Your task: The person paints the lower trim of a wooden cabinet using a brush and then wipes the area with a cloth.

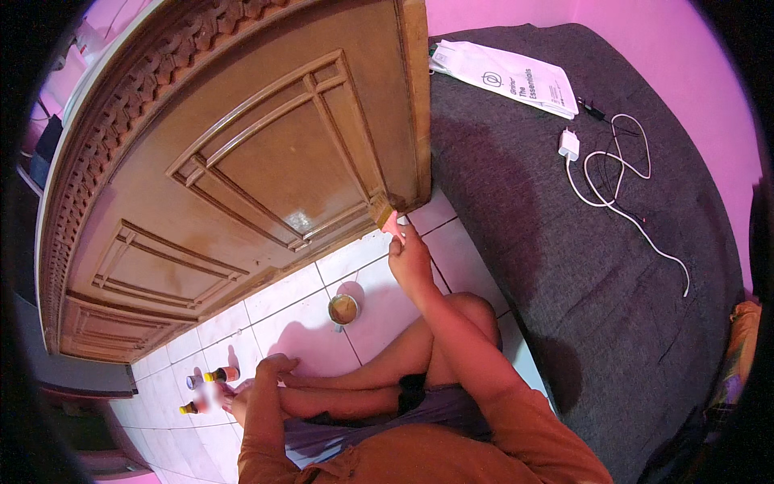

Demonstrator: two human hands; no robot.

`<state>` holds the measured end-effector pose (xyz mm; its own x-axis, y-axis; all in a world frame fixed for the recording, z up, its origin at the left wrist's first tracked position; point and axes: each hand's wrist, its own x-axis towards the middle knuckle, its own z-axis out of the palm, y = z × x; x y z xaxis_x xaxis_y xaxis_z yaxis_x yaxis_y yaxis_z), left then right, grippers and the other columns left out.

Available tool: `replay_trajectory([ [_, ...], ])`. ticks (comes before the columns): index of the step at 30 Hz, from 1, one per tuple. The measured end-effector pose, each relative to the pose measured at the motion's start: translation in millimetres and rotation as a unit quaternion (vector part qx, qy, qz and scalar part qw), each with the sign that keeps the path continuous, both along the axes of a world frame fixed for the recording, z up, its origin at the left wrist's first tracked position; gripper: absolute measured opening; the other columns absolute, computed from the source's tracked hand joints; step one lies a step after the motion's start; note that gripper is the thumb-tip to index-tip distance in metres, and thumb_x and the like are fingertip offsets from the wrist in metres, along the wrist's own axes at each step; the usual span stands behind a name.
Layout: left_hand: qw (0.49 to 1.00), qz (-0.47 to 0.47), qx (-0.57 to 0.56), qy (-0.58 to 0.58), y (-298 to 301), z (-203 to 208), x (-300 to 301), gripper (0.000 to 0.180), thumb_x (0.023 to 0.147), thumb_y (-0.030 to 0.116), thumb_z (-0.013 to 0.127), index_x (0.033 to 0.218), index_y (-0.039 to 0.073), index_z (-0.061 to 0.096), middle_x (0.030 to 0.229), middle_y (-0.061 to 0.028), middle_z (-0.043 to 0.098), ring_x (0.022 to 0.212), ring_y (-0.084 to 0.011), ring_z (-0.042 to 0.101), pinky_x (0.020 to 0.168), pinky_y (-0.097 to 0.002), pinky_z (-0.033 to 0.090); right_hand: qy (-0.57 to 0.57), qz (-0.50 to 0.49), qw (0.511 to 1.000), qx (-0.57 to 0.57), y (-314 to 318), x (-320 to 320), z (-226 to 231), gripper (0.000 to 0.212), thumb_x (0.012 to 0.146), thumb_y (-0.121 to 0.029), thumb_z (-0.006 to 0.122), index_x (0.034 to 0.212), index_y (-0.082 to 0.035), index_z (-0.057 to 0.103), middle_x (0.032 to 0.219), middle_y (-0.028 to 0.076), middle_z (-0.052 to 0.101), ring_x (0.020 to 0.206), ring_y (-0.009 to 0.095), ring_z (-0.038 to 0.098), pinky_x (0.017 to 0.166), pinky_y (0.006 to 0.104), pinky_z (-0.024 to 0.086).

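My right hand [409,256] is closed round the pink handle of a paintbrush [384,216]. Its bristles touch the lower corner of the raised molding on a carved brown wooden panel [266,137]. The panel has a glossy patch near that molding. My left hand [276,365] rests by my lower leg, its fingers loosely extended and partly hidden, with nothing visible in it. Between the panel and my crossed legs, a cup [343,309] of brownish liquid stands on the white tiled floor [282,297].
Left of my legs stand two small yellow-capped bottles [222,374] and a small clear container [193,381]. A dark grey mattress [516,177] lies on the right, bearing a white bag [508,77], a white charger [568,143] and tangled cables. Pink walls rise behind.
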<state>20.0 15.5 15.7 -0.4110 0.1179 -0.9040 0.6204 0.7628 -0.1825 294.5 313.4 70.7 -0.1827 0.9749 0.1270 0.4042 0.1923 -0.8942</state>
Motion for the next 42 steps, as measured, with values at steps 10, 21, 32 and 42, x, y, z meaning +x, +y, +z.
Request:
replay_trajectory([
  [10,0.999,-0.015,0.031,-0.009,-21.8,-22.9,-21.3,0.061,0.09,0.055,0.048,0.094,-0.003,0.069,0.087,-0.0144,0.07,0.075,-0.0284,0.068,0.067,-0.0411,0.054,0.062,-0.073,0.992,-0.078,-3.1,-23.2,-5.8,0.023,0.09,-0.016,0.053,0.107,0.0,0.052,0.094,0.028,0.063,0.089,0.04,0.063,0.076,0.0446,0.049],
  [21,0.999,0.0,0.046,-0.03,-33.7,-37.6,-32.1,0.064,0.089,0.055,0.048,0.096,-0.006,0.067,0.088,-0.0171,0.069,0.077,-0.0301,0.067,0.07,-0.0419,0.054,0.116,-0.071,0.99,-0.032,-6.6,-30.9,7.6,0.027,0.09,-0.015,0.053,0.112,0.001,0.051,0.096,0.025,0.063,0.092,0.036,0.063,0.08,0.0413,0.048],
  [32,0.998,-0.048,0.025,-0.011,-16.6,-7.9,-10.2,0.066,0.093,0.057,0.041,0.089,-0.003,0.069,0.084,-0.0137,0.069,0.068,-0.0281,0.066,0.063,-0.0402,0.054,0.162,-0.06,0.985,-0.023,0.8,-30.5,10.0,0.025,0.088,-0.013,0.053,0.108,0.001,0.052,0.096,0.024,0.063,0.092,0.038,0.062,0.08,0.0434,0.048],
  [42,0.995,-0.009,0.078,-0.064,-40.1,-55.5,-45.1,0.065,0.089,0.059,0.048,0.09,-0.003,0.068,0.083,-0.0144,0.068,0.076,-0.0272,0.067,0.069,-0.0388,0.052,0.131,-0.055,0.99,0.016,22.3,-37.5,-12.9,0.025,0.085,-0.009,0.053,0.108,0.002,0.052,0.097,0.025,0.063,0.092,0.041,0.061,0.081,0.0464,0.047],
])
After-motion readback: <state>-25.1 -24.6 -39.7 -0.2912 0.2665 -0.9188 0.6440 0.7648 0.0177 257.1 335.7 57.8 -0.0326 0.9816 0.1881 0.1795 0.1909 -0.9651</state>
